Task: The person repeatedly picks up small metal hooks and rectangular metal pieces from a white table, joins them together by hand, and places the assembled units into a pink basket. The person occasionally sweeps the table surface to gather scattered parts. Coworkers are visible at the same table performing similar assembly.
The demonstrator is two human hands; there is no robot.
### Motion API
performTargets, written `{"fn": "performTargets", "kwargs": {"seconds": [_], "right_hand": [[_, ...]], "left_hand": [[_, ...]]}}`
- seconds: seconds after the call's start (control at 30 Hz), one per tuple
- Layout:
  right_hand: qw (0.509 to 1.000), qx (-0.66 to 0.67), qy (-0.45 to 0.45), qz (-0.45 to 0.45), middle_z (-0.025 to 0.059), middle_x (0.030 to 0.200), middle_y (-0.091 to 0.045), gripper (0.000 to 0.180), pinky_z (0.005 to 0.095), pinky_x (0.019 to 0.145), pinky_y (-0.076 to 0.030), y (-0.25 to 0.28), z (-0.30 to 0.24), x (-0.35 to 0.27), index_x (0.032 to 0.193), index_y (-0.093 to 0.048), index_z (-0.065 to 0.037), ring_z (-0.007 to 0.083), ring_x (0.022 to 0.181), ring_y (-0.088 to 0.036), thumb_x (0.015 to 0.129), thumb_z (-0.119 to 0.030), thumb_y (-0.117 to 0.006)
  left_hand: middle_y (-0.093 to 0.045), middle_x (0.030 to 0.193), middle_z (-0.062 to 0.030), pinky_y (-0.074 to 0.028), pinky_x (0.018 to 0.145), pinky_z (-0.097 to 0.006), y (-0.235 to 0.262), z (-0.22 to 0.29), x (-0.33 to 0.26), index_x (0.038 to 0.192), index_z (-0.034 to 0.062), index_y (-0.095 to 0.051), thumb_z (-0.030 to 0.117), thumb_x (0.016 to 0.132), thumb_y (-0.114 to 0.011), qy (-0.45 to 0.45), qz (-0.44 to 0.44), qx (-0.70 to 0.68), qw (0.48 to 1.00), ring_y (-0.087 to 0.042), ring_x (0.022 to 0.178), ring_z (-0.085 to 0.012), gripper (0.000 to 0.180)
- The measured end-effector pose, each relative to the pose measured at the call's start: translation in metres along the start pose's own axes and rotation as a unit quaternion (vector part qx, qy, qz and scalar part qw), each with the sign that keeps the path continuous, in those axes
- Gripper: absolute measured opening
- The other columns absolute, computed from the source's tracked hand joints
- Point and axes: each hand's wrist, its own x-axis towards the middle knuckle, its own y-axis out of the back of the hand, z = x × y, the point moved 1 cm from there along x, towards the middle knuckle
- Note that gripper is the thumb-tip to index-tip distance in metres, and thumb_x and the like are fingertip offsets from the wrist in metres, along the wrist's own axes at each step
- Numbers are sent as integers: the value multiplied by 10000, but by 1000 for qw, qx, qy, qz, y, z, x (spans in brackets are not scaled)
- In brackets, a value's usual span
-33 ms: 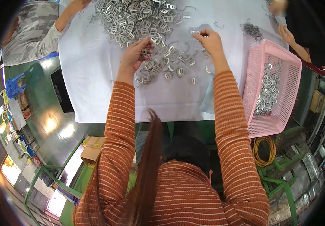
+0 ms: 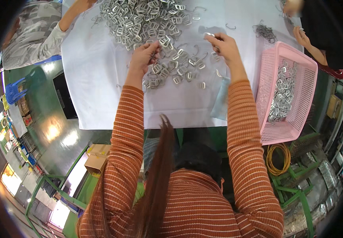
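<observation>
My right hand point(image 2: 226, 47) pinches a small silver metal buckle point(image 2: 209, 34) between thumb and fingertips, just above the white cloth. My left hand point(image 2: 142, 57) is closed at the near edge of the buckles; a small dark bit shows at its fingertips, too small to make out. A large heap of metal slide buckles point(image 2: 139, 22) lies beyond it. Between my hands spreads a looser group of buckles point(image 2: 175, 65), some with thin wire hooks among them. A single buckle point(image 2: 202, 85) lies apart on the near side.
A pink plastic basket point(image 2: 313, 81) holding many buckles stands at the table's right edge. Beyond it lies a pile of wire hooks point(image 2: 264, 32). A pale blue cloth or packet point(image 2: 220, 103) sits by my right forearm. Other people's hands work at far left point(image 2: 78, 7) and far right point(image 2: 301, 36).
My right hand has shifted slightly right and toward me, still pinching the buckle. My left hand has moved only a little.
</observation>
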Motion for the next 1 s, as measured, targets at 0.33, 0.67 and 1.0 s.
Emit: {"fn": "performTargets", "kwargs": {"seconds": [0.33, 0.67, 1.0], "right_hand": [[964, -197, 32, 176, 33, 740, -597, 261, 206, 428, -373, 35, 54, -38, 871, -620, -50, 93, 616, -555, 790, -295, -659], [941, 317, -29, -110, 14, 703, -568, 188, 161, 424, -332, 31, 26, -81, 889, -608, -46, 80, 636, -539, 777, -186, -664], [910, -405, 79, 46, 93, 741, -623, 258, 393, 667, -446, -40, 44, -48, 928, -626, -144, 261, 701, -592, 707, -264, -679]], "left_hand": [[-658, 815, -75, -469, 701, -371, -60, -3, -1, 934, 91, -632, 299, 693, -698, -188, 161, 470, 847, -614, 798, -266, 324], [-646, 748, -74, -466, 677, -362, -25, -11, -15, 921, 95, -627, 347, 684, -709, -175, 168, 406, 881, -616, 741, -254, 356], [-627, 770, -77, -451, 578, -351, -46, -3, -3, 864, 55, -644, 349, 690, -708, -144, 14, 294, 945, -590, 648, -232, 348]]}}
